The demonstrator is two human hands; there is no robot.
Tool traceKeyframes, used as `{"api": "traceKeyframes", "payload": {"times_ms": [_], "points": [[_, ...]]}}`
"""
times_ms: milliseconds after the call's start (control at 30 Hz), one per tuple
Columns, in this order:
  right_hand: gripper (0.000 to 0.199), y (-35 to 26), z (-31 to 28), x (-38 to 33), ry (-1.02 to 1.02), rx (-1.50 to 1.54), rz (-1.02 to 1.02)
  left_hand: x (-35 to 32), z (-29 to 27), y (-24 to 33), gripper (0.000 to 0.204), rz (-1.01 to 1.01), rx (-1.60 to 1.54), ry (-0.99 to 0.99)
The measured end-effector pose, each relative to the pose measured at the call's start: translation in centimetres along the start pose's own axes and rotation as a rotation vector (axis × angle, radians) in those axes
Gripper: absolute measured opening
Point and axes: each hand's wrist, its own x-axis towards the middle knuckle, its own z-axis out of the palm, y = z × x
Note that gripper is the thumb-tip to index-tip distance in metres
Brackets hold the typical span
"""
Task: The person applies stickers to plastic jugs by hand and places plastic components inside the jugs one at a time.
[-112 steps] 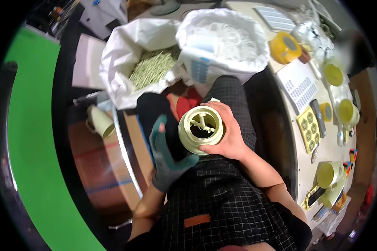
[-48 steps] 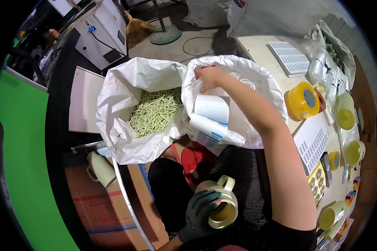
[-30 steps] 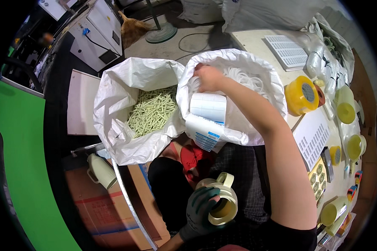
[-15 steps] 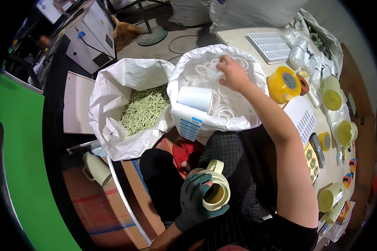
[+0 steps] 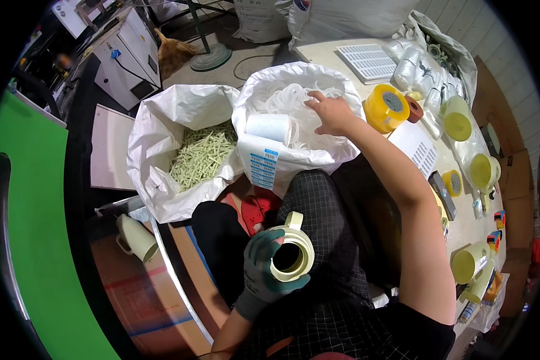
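Observation:
My left hand (image 5: 261,267), in a grey and green glove, is wrapped round a pale yellow-green plastic jug (image 5: 293,271) above my lap. The jug's round mouth faces up and its handle points away from me. My bare right hand (image 5: 332,114) reaches over a white woven sack (image 5: 342,147) of translucent white rings (image 5: 288,96). Its fingers are apart and I see nothing held in them. On the sack's near side rests a roll of white labels (image 5: 269,128), a strip of blue-printed ones hanging down.
To the left, another white sack (image 5: 156,120) holds pale green sticks (image 5: 204,156). A similar jug (image 5: 136,238) lies on a cardboard box. On the table at right are yellow tape (image 5: 387,108), a grey block (image 5: 443,195), cups (image 5: 457,119) and a printed sheet stack (image 5: 367,63).
My right hand has drawn slightly back from the rings, its fingers spreading. The view has shifted a little, and the jug in my left hand is turned slightly.

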Motion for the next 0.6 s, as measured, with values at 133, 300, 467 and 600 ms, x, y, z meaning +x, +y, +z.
{"api": "traceKeyframes", "payload": {"times_ms": [133, 300, 467, 600], "points": [[0.069, 0.9, -0.1, -2.4, 0.131, 0.083, -0.042, -0.9, -0.6, 0.4, 0.102, -0.023, 0.003, 0.007], [0.037, 1.7, 0.9, -4.3, 0.274, 0.135, -0.105, -0.9, -0.5, 1.1, 0.097, 0.039, 0.029, 0.036], [0.025, 1.9, 2.1, -5.7, 0.281, 0.385, 0.035, -1.1, -0.1, 1.2, 0.096, 0.031, 0.02, 0.04], [0.022, 2.5, 2.8, -6.9, 0.472, 0.2, -0.083, -1.1, -0.1, 1.1, 0.096, 0.049, 0.04, 0.055]]}}
